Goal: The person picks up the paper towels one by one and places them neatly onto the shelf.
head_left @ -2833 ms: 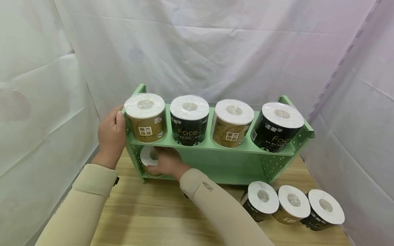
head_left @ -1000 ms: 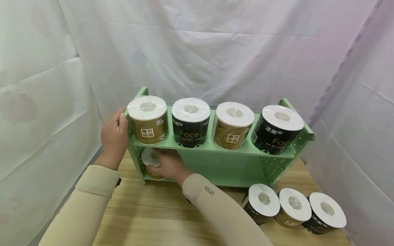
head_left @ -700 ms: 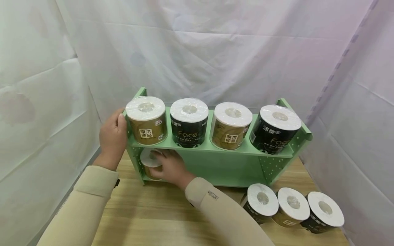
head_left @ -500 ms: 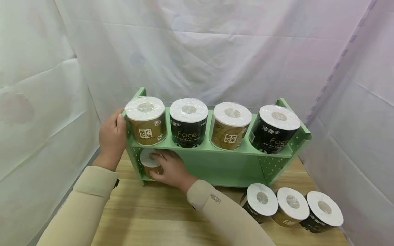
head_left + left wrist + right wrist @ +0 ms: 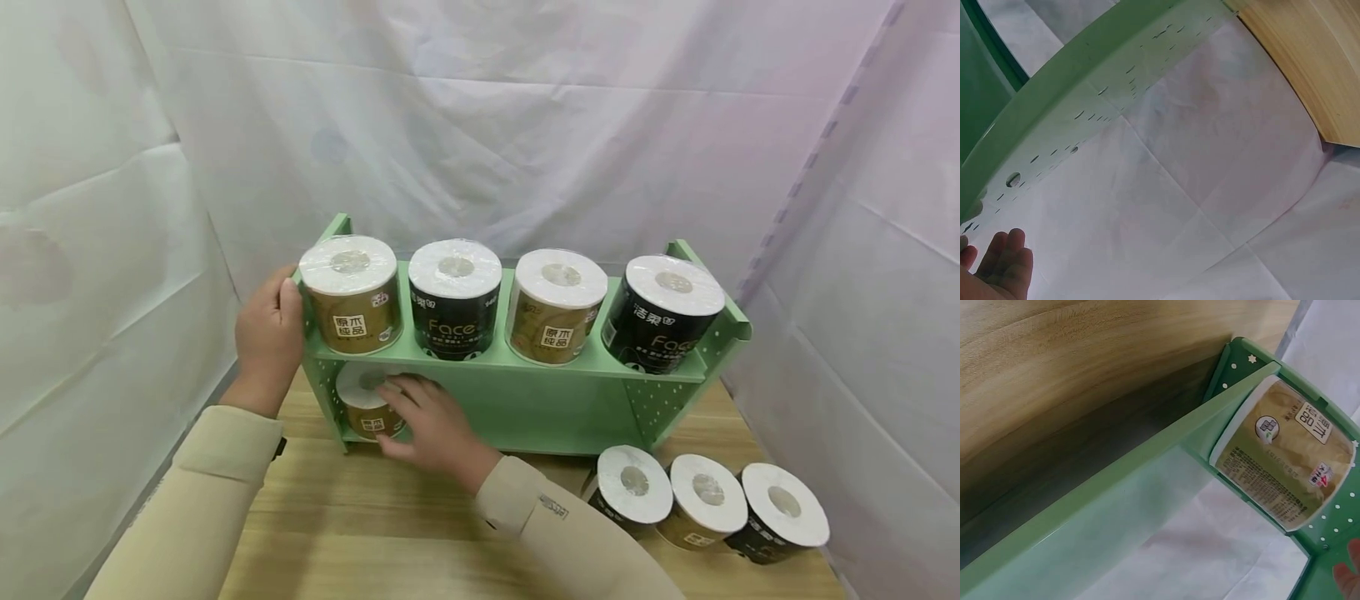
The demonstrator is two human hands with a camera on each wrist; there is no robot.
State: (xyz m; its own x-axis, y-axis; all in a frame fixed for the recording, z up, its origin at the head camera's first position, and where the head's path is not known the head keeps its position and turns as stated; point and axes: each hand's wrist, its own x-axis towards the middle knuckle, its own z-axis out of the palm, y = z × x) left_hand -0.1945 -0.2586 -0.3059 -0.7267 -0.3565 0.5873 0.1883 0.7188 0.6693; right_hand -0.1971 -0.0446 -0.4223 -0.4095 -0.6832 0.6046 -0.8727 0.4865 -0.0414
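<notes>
My left hand (image 5: 270,333) rests at the left side panel of a green two-tier shelf (image 5: 525,404), thumb by the panel's front edge. In the left wrist view its fingers (image 5: 1007,265) lie fairly straight beside the perforated panel (image 5: 1116,81). On the lower tier, at the left end, a brown-wrapped toilet paper roll (image 5: 367,408) stands upright. My right hand (image 5: 435,425) is just right of that roll, fingers spread and holding nothing. The right wrist view shows the roll (image 5: 1291,450) against the end panel, with fingertips (image 5: 1349,575) apart from it.
Along the top tier stand several rolls, brown (image 5: 352,300) and black (image 5: 455,304) alternating. Three more, a black (image 5: 633,483), a brown (image 5: 705,500) and another black (image 5: 780,508), stand on the wooden table (image 5: 360,533) at right. White curtains (image 5: 480,125) surround the table.
My right hand has let go of the brown roll on the lower tier and drawn back toward the right and front. The left hand keeps its place at the panel.
</notes>
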